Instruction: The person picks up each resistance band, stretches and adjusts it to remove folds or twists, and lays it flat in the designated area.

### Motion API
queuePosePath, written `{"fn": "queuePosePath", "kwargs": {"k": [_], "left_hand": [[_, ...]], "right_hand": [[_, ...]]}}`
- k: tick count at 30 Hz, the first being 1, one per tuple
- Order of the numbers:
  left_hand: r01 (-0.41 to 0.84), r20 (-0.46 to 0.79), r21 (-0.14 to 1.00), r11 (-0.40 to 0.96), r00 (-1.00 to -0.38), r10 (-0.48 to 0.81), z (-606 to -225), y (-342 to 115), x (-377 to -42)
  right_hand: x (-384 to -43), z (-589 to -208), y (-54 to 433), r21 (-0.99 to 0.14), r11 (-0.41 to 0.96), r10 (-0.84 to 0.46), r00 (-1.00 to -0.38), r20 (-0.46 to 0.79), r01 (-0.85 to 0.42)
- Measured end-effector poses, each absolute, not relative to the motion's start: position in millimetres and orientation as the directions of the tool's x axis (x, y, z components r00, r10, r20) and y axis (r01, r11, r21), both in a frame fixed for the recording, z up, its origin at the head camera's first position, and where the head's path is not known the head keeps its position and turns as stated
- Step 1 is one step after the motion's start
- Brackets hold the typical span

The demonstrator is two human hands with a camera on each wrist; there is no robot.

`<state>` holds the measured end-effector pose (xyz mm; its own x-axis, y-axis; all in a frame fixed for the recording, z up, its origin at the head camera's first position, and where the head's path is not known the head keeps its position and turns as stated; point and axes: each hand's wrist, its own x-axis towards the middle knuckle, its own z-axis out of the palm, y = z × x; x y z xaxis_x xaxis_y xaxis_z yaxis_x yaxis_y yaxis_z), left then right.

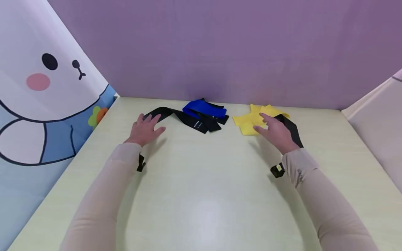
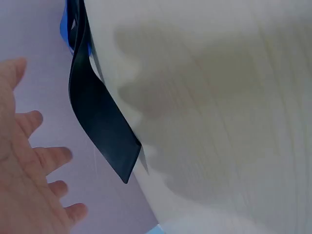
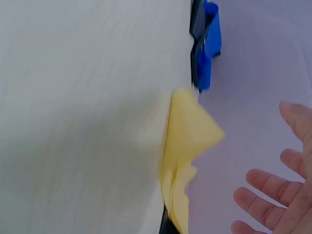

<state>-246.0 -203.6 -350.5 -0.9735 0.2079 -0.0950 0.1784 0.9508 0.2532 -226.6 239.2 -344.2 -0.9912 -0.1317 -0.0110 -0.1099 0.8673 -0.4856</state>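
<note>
My left hand (image 1: 143, 130) hovers over the left end of a black resistance band (image 1: 188, 120), fingers spread and holding nothing. In the left wrist view, a gap shows between the fingers and that black band (image 2: 100, 117). A blue band (image 1: 204, 107) lies folded over the black one, near the back of the table. My right hand (image 1: 277, 134) is above a yellow band (image 1: 248, 120), with its fingers apart and nothing in them. Another black strip (image 1: 292, 129) passes partly hidden behind that hand. The yellow band (image 3: 187, 131) looks folded in the right wrist view.
The bands lie along the back of a pale table (image 1: 204, 195), in front of a purple wall panel (image 1: 220, 52). A panel with a cartoon figure (image 1: 47, 104) stands at the left. A pale panel (image 1: 377, 136) borders the right side.
</note>
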Motion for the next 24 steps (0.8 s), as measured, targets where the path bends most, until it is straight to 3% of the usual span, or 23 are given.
{"fn": "queuePosePath", "kwargs": {"k": [4,9,17,24], "left_hand": [[0.141,-0.099,0.338,0.931,-0.978,0.184,-350,-201,-251],[0.121,-0.062,0.476,0.871,-0.984,0.17,-353,-194,-259],[-0.052,-0.112,0.792,0.608,-0.992,0.062,-361,-171,-274],[-0.102,-0.075,0.823,0.559,-0.995,-0.072,-364,-148,-285]], "right_hand": [[-234,-354,218,-0.51,0.854,-0.128,-0.992,-0.017,-0.101],[-241,-363,189,-0.402,0.91,-0.151,-0.984,-0.093,-0.102],[-259,-367,147,-0.323,0.926,-0.231,-0.97,-0.075,-0.196],[-271,-367,114,-0.387,0.913,-0.189,-0.974,-0.122,-0.128]]}}
